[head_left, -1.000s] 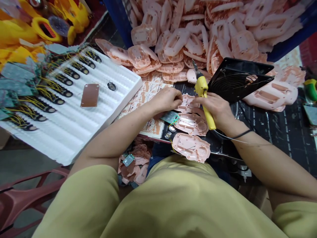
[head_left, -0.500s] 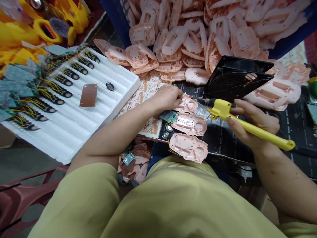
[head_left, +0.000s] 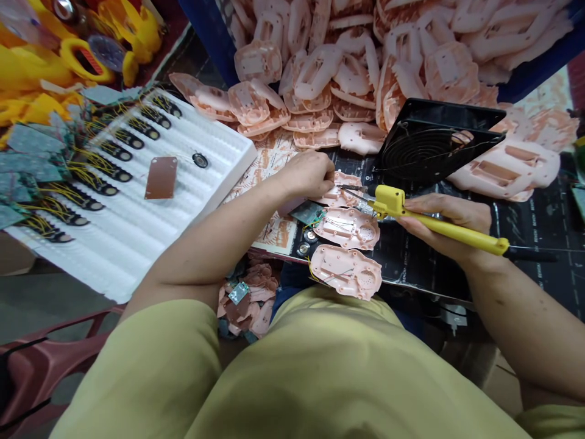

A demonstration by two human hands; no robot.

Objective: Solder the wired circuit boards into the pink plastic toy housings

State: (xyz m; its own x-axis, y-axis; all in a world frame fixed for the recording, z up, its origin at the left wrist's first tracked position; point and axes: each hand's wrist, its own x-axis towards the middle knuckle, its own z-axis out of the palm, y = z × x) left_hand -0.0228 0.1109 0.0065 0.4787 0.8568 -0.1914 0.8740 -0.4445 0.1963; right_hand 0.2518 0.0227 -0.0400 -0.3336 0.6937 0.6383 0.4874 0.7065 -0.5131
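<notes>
My right hand [head_left: 450, 222] is wrapped round a yellow soldering tool [head_left: 457, 231], whose metal tip reaches over the farthest of three pink plastic shells [head_left: 340, 190]. At the left end of that shell is my left hand [head_left: 313, 175], its fingers pinched together; what they hold, if anything, is hidden. A second pink shell [head_left: 347, 227] with thin wires inside lies nearer me, beside a green circuit board [head_left: 308, 212] and two small round speakers [head_left: 307, 242]. The third shell [head_left: 346, 270] lies at the table's front edge.
Behind stands a black fan [head_left: 425, 146], before a blue bin [head_left: 205, 36] heaped with pink shells. On the left, a white foam tray [head_left: 183, 207] carries wired speakers and a brown board [head_left: 161, 178]. Yellow plastic parts [head_left: 31, 67] lie at the far left.
My right hand has moved left with the yellow tool, bringing its tip over the farthest shell. My left hand has shifted only slightly.
</notes>
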